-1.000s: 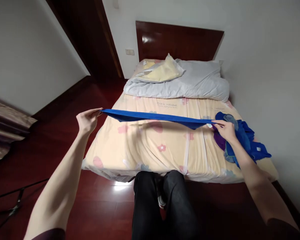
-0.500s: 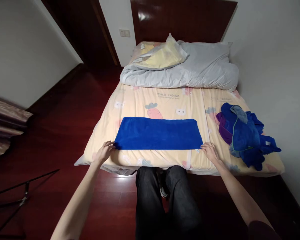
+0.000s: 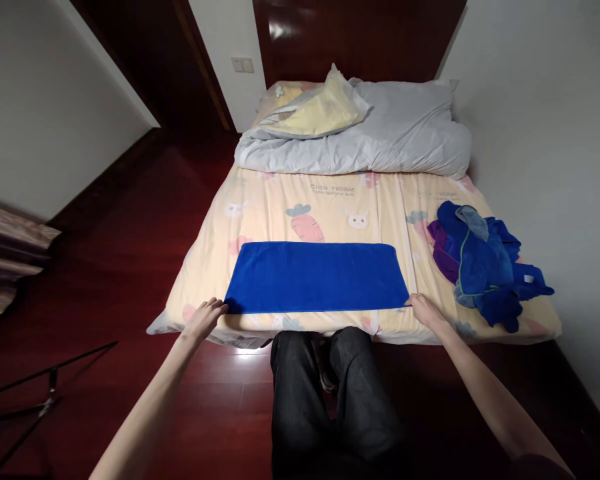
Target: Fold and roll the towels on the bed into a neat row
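Observation:
A blue towel (image 3: 315, 277) lies flat on the bed as a long rectangle, its long near edge parallel to the foot of the bed. At its near left corner, my left hand (image 3: 207, 315) pinches the cloth between thumb and fingers. My right hand (image 3: 424, 309) has the near right corner gripped the same way. Off to the right of my right hand lies a crumpled heap of blue cloths (image 3: 487, 260), with purple and grey-blue pieces among them.
The bed has a pale yellow sheet (image 3: 275, 200) printed with carrots and rabbits. A grey quilt (image 3: 410, 127) and a yellow pillow (image 3: 325, 110) lie by the dark headboard (image 3: 360, 40). A thin black metal stand (image 3: 50, 387) is on the floor at left.
The towel has slid a little towards me, with both hands moving along with it. A small white tag that showed by its right corner is out of sight.

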`<action>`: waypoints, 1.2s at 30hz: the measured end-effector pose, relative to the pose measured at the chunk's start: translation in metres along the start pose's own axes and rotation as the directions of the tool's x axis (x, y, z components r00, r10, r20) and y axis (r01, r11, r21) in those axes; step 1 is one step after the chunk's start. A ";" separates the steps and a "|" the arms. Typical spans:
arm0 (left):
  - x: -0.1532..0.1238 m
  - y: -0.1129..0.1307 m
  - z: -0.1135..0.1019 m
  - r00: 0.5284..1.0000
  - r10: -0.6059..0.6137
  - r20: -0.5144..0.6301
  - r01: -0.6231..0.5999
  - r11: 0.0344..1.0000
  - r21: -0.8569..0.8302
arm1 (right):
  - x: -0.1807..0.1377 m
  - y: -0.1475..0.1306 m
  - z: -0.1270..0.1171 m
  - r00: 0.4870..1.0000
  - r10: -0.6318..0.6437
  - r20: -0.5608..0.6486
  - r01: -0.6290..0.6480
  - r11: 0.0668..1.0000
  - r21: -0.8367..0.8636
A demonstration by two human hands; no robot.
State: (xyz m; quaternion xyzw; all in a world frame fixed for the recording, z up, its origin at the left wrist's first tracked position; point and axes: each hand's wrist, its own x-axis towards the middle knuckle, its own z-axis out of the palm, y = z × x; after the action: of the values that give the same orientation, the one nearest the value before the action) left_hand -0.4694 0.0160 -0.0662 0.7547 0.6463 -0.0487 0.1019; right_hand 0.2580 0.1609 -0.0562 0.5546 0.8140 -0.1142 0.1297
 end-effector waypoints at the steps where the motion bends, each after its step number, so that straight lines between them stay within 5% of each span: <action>1: 0.001 0.007 -0.004 0.999 -0.027 -0.027 0.028 0.999 0.018 | 0.005 -0.009 -0.009 0.999 0.029 0.038 -0.027 0.999 -0.037; 4: 0.028 0.043 -0.023 0.978 -0.062 -0.201 0.061 0.998 -0.009 | 0.039 -0.068 -0.041 1.000 0.007 -0.028 -0.009 0.999 -0.054; 8: 0.105 0.122 -0.032 0.924 -0.058 -0.379 -0.009 0.985 -0.175 | 0.106 -0.211 -0.054 0.924 -0.102 -0.368 0.225 0.924 0.310; 12: 0.159 0.191 0.009 0.958 -0.088 -0.273 -0.001 0.951 -0.310 | 0.151 -0.330 -0.012 0.906 -0.176 -0.385 0.369 0.773 0.516; 15: 0.164 0.207 0.046 0.957 -0.125 -0.264 0.031 0.942 -0.333 | 0.162 -0.355 0.028 0.902 -0.164 -0.399 0.381 0.738 0.557; 21: 0.159 0.200 0.065 0.918 -0.173 -0.356 0.034 0.931 -0.364 | 0.155 -0.300 0.047 0.862 -0.209 -0.461 0.441 0.759 0.479; 27: 0.159 0.203 0.062 0.916 -0.184 -0.357 0.045 0.930 -0.365 | 0.130 -0.170 0.043 0.897 -0.005 -0.442 0.229 0.860 0.455; 31: 0.159 0.201 0.064 0.912 -0.184 -0.367 0.038 0.928 -0.370 | 0.104 -0.077 0.052 0.870 0.212 -0.446 -0.001 0.904 0.428; 36: 0.161 0.208 0.059 0.922 -0.204 -0.328 0.070 0.923 -0.378 | 0.091 -0.040 0.062 0.853 0.262 -0.452 -0.107 0.934 0.341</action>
State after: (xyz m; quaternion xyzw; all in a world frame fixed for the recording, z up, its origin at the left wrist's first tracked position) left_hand -0.2351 0.1289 -0.1380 0.6712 0.7039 0.2028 0.1137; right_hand 0.1945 0.2056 -0.1432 0.6548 0.7349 -0.0802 -0.1570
